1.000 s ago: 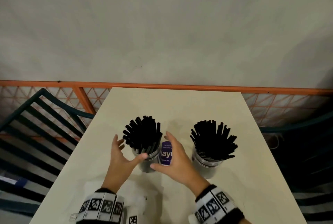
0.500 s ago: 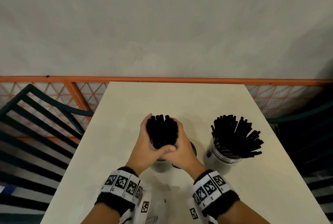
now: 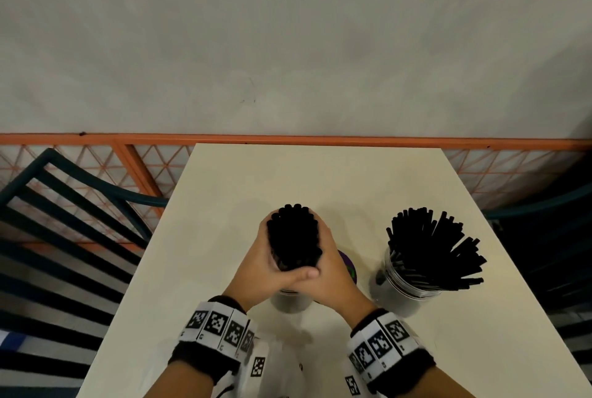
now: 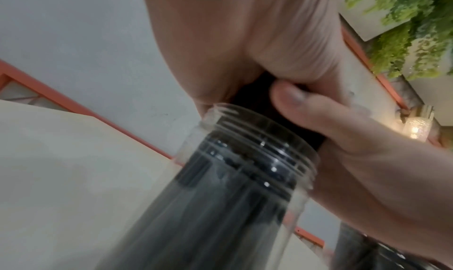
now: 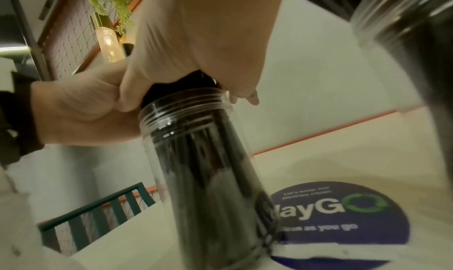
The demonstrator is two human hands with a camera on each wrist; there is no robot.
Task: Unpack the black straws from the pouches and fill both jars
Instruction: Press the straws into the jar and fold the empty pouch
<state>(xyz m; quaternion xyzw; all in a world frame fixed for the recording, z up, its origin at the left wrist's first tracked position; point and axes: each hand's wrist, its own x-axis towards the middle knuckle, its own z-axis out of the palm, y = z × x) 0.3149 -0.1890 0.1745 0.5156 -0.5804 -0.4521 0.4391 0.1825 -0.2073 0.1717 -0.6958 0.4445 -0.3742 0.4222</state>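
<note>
A thick bundle of black straws (image 3: 294,237) stands in a clear jar (image 3: 291,301) at the lower middle of the head view, on a cream table (image 3: 320,179). The left hand (image 3: 264,272) and the right hand (image 3: 333,272) wrap round the bundle from either side just above the jar's threaded mouth, squeezing the straws into one tight column; the left thumb lies across the near side and touches the right hand. In the wrist views the jar is packed dark with straws down to its base. A second jar (image 3: 407,288) stands to the right, apart from the hands, its straws (image 3: 435,247) fanned out loosely. Between the two jars a round purple sticker (image 5: 343,223) with white lettering lies flat on the tabletop, right beside the held jar's base. Past the table's far edge runs an orange rail (image 3: 288,138) with mesh below, then a plain grey wall (image 3: 288,39). A dark green slatted chair (image 3: 64,224) stands at the left. The wrist views catch hanging greenery (image 4: 412,22) and a glowing lamp (image 5: 108,43) overhead.
</note>
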